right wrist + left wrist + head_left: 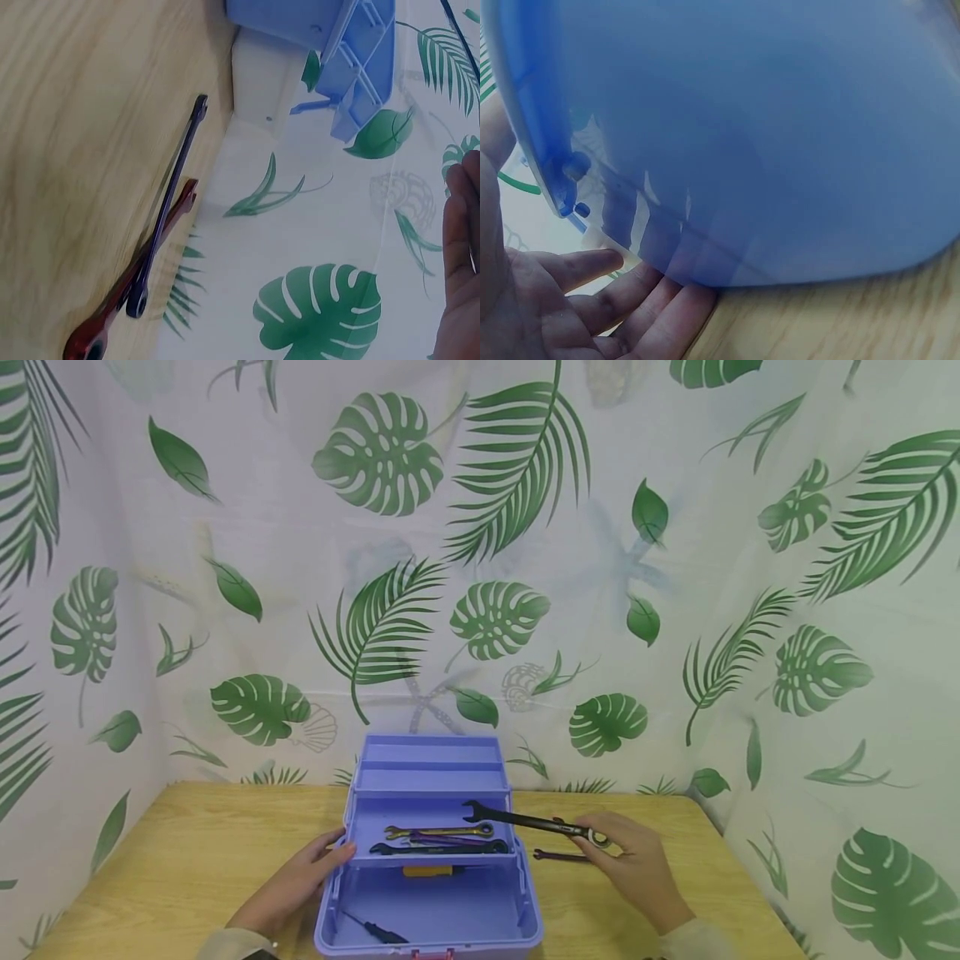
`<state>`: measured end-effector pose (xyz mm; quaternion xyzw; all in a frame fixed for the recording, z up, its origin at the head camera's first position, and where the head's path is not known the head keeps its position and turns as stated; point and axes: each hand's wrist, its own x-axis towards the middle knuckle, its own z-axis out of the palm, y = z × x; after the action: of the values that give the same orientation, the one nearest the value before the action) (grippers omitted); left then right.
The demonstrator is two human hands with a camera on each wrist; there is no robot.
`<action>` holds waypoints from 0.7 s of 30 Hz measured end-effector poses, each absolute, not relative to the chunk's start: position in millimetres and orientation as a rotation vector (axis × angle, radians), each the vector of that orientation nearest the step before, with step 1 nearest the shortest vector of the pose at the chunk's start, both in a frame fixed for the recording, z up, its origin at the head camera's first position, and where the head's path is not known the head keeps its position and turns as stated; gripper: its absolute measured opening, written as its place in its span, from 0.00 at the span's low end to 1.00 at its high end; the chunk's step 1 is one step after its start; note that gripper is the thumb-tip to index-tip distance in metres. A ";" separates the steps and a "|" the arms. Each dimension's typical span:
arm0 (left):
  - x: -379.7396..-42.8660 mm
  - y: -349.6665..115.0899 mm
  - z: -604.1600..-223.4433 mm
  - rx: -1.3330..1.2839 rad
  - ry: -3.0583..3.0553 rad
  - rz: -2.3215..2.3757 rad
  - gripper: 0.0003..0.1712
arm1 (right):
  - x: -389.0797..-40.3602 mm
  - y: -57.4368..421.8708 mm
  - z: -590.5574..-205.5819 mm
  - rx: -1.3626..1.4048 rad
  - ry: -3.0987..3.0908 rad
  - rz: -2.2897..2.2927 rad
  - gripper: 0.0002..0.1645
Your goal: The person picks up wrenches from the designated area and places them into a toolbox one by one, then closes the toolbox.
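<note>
My right hand [633, 860] pinches a large black ratcheting combination wrench [525, 820] near its ring end, with the open end pointing left over the tray [431, 808] of a blue toolbox [532, 927]. My left hand [303, 877] touches the toolbox's left side, its thumb at the tray's edge. In the left wrist view, the fingertips of that hand [615, 300] rest against the outer wall. Lying in the tray are a gold wrench [442, 831], a purple wrench [450, 840] and a black wrench [427, 850]. The right wrist view shows only part of my right hand [461, 247].
On the wooden table [217, 852], right of the toolbox, a purple wrench [169, 202] lies across a red wrench [112, 296]. A black-handled screwdriver [382, 932] and a yellow-handled tool [429, 871] lie in the lower compartment. Behind stands a leaf-patterned wall [555, 677].
</note>
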<state>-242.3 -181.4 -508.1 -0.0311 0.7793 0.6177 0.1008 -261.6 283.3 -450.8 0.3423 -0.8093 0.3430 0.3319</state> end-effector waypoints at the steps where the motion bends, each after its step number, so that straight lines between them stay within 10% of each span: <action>1: -242.2 -181.5 -508.1 -0.084 2.299 1.831 0.45 | -262.6 280.3 -451.3 0.902 -2.117 0.909 0.23; 21: -243.0 -182.4 -508.9 -0.099 2.292 1.829 0.46 | -281.4 213.1 -457.7 1.031 -2.197 0.954 0.16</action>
<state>-243.0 -182.4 -508.9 -0.0336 0.7769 0.6201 0.1035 -281.4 213.1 -457.7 0.3814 -0.8126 0.3529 0.2639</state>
